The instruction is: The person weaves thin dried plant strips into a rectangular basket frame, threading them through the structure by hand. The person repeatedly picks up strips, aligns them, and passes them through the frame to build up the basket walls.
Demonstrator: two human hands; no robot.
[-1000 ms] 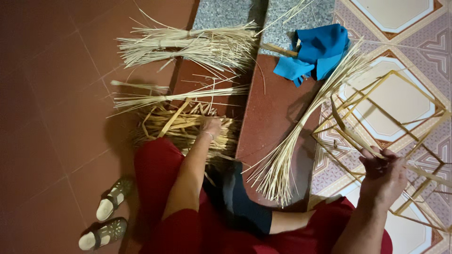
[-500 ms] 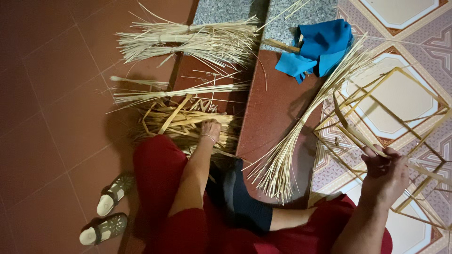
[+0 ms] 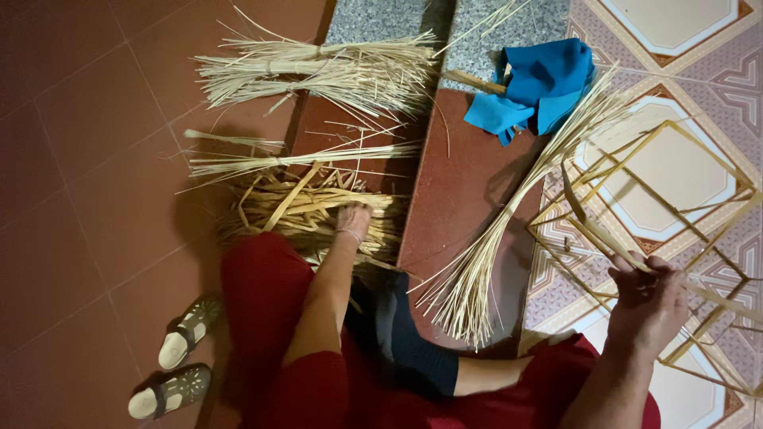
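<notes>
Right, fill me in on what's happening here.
A person sits on a step, working with both bare hands. The left hand reaches down into a loose heap of flat strips on the lower floor. The right hand grips one strip of an open frame of thin strips lying on the patterned tiles. A long bundle of sticks lies between the hands, a blue cloth above it, another pale bundle farther off, and two sandals beside the left leg.

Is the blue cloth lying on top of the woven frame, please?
No, the blue cloth lies on the step beyond the frame, apart from it, by a bundle of straw.
</notes>
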